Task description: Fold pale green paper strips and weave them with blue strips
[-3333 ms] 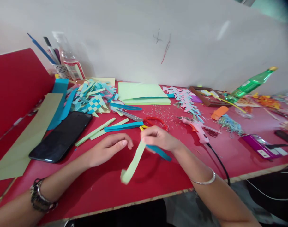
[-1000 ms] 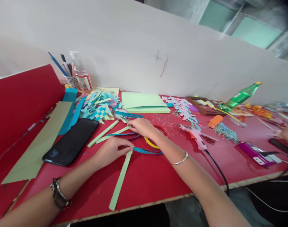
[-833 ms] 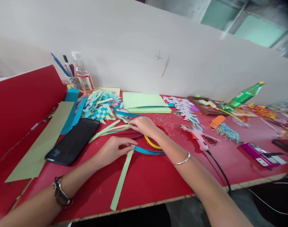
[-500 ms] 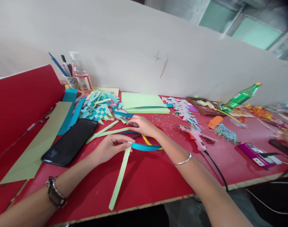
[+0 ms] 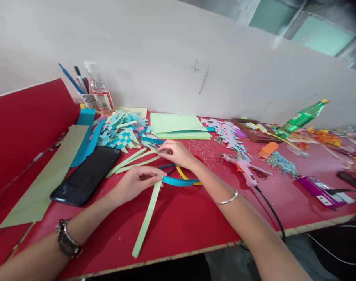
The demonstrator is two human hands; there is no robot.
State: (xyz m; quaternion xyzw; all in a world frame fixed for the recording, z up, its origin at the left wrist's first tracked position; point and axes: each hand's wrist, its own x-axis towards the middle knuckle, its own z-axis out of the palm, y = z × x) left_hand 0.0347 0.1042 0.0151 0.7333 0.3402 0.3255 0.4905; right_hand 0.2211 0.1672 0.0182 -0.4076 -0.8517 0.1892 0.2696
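My left hand (image 5: 138,183) pinches the join of a pale green paper strip (image 5: 147,218) and a blue paper strip (image 5: 178,181). The green strip hangs down toward the table's front edge; the blue one runs right, under my right forearm. My right hand (image 5: 175,152) has its fingers closed at the far ends of several loose pale green strips (image 5: 134,164), gripping one of them. Beneath that wrist, a yellow strip (image 5: 182,173) curves beside the blue one, partly hidden.
A black phone (image 5: 86,175) lies left of my left hand. Behind are a heap of paper cuttings (image 5: 123,130) and green sheets (image 5: 178,125). To the right lie a pink glue gun (image 5: 242,169) with its cord, a purple power strip (image 5: 321,191) and a tilted green bottle (image 5: 302,119).
My right fingers have shifted slightly, and the loose green strips are more spread apart. My left hand keeps its pinch, while the hanging strip's lower end has swung slightly left.
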